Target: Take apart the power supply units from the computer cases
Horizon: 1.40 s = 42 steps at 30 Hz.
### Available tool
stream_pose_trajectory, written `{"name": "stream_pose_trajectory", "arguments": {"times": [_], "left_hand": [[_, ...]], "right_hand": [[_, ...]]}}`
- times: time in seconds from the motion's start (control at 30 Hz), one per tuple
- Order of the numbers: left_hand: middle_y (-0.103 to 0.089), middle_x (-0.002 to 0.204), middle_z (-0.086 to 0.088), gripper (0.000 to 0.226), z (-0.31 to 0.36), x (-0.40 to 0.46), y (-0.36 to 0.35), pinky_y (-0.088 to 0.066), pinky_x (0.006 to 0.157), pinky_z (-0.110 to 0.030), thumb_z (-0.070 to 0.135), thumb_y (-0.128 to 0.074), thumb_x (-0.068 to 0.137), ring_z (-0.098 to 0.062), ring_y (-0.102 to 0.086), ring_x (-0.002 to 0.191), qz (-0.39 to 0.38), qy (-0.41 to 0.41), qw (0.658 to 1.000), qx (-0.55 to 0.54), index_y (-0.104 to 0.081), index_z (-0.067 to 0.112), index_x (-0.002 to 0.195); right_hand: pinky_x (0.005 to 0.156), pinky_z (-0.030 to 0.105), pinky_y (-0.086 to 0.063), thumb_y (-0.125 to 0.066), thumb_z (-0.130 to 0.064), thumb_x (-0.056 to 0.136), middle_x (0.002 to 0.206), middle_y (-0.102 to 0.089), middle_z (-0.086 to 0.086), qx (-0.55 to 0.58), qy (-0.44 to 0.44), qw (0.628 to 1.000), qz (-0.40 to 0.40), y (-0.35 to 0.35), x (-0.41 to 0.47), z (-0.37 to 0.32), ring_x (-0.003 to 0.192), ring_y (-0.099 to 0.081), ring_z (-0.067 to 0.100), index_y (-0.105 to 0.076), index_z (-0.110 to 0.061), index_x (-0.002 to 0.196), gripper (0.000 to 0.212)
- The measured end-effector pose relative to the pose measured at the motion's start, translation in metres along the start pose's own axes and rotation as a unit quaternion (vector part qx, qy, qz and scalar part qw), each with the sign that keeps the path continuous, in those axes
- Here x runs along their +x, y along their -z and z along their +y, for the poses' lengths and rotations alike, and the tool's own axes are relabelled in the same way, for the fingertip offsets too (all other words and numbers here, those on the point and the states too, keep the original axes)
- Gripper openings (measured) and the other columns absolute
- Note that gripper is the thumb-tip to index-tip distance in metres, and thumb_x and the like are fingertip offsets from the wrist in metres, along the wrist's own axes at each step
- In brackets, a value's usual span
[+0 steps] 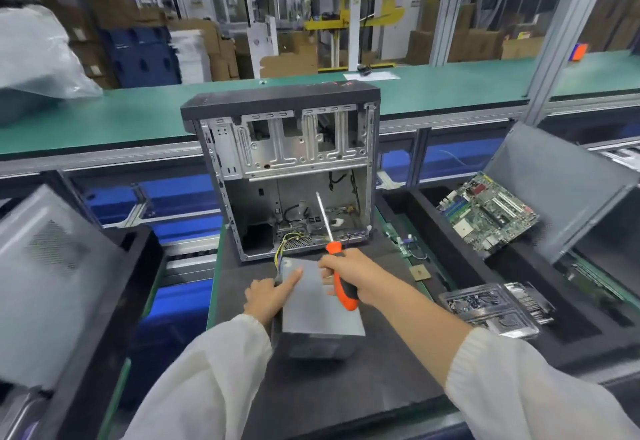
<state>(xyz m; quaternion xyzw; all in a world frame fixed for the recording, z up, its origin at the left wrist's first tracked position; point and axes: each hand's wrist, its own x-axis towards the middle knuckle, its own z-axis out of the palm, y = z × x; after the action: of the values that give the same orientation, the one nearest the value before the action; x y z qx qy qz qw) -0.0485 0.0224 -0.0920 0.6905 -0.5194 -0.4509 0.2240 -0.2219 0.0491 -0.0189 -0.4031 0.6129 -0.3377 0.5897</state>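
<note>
On the dark mat at bench centre sits the PSU (pixel 320 304): plain grey metal box, top face bare, front face in shadow. A bundle of yellow/black cables (pixel 281 252) runs from its far-left corner back into the computer case (pixel 282 169). The case stands upright just behind the PSU, side panel off, black top, bare steel drive cage in the upper half, lower half mostly gutted w/ loose wires at the bottom.

Far left: a grey case panel (pixel 52 280) w/ a vent grille leans in a black foam tray (pixel 114 318). Next, the left hand (pixel 272 292) lies on the PSU's left edge, index finger stretched flat across the top face, other fingers curled down the side, hidden from view. Right of it, the right hand (pixel 349 275) is over the PSU's far end, fingers wrapped round the orange/black handle of a screwdriver (pixel 332 245); shaft points up and away into the case opening, tip in front of the lower bay. Handle and knuckles cover part of the PSU top.

Further right: a small square chip (pixel 420 272) on the mat edge, clear plastic trays (pixel 491 308) holding parts, a green motherboard (pixel 488 214) tilted in black foam, and a second grey panel (pixel 554 183) propped behind it. A green conveyor belt (pixel 450 86) crosses behind everything.
</note>
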Motion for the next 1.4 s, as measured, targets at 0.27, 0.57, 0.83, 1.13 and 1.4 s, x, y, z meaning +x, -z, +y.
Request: {"name": "stream_pose_trajectory", "arguments": {"times": [0.27, 0.57, 0.83, 1.13, 1.4], "left_hand": [[-0.067, 0.105, -0.003, 0.032, -0.025, 0.003, 0.003, -0.054, 0.07, -0.027, 0.028, -0.073, 0.086, -0.014, -0.066, 0.084, -0.02, -0.048, 0.997, -0.057, -0.053, 0.013, 0.107], [-0.067, 0.116, 0.003, 0.032, -0.012, 0.019, 0.015, -0.048, 0.101, -0.034, 0.021, -0.065, 0.092, -0.017, -0.064, 0.108, -0.155, -0.126, 0.98, 0.006, -0.059, 0.023, 0.124], [-0.065, 0.12, -0.009, 0.089, 0.001, 0.01, 0.024, -0.05, 0.086, -0.033, 0.085, -0.047, 0.073, -0.026, -0.064, 0.1, -0.044, 0.076, 0.938, 0.334, -0.056, 0.009, 0.12], [-0.058, 0.123, -0.014, 0.061, -0.004, 0.008, 0.016, -0.057, 0.082, -0.041, 0.039, -0.076, 0.081, -0.029, -0.062, 0.103, -0.029, 0.057, 0.991, 0.12, -0.047, 0.002, 0.119], [-0.043, 0.149, -0.006, 0.075, 0.003, 0.009, 0.014, -0.038, 0.105, -0.038, 0.051, -0.053, 0.094, -0.032, -0.045, 0.131, -0.029, -0.052, 0.961, 0.272, -0.015, 0.03, 0.154]], "right_hand": [[0.068, 0.036, -0.054, -0.06, -0.005, 0.089, 0.073, -0.058, 0.013, 0.032, -0.044, 0.993, 0.106, 0.051, 0.035, 0.041, 0.067, -0.056, 0.024, -0.058, -0.006, 0.076, 0.013], [0.07, 0.033, -0.059, -0.069, -0.017, 0.086, 0.084, -0.071, 0.014, -0.25, 0.056, 0.967, 0.015, 0.058, 0.064, 0.031, 0.077, -0.069, 0.025, -0.068, -0.002, 0.084, 0.015], [0.059, 0.026, -0.053, -0.069, -0.029, 0.088, 0.081, -0.073, 0.015, -0.334, -0.032, 0.929, -0.157, 0.082, 0.068, 0.019, 0.061, -0.07, 0.024, -0.062, 0.003, 0.096, 0.033], [0.056, 0.022, -0.051, -0.07, -0.031, 0.087, 0.077, -0.07, 0.011, -0.356, -0.059, 0.905, -0.226, 0.076, 0.066, 0.018, 0.058, -0.066, 0.018, -0.061, 0.001, 0.094, 0.034], [0.049, 0.021, -0.048, -0.066, -0.03, 0.09, 0.1, -0.071, 0.02, -0.282, -0.029, 0.953, -0.11, 0.095, 0.069, 0.043, 0.057, -0.067, 0.019, -0.061, 0.0, 0.103, 0.033]]}}
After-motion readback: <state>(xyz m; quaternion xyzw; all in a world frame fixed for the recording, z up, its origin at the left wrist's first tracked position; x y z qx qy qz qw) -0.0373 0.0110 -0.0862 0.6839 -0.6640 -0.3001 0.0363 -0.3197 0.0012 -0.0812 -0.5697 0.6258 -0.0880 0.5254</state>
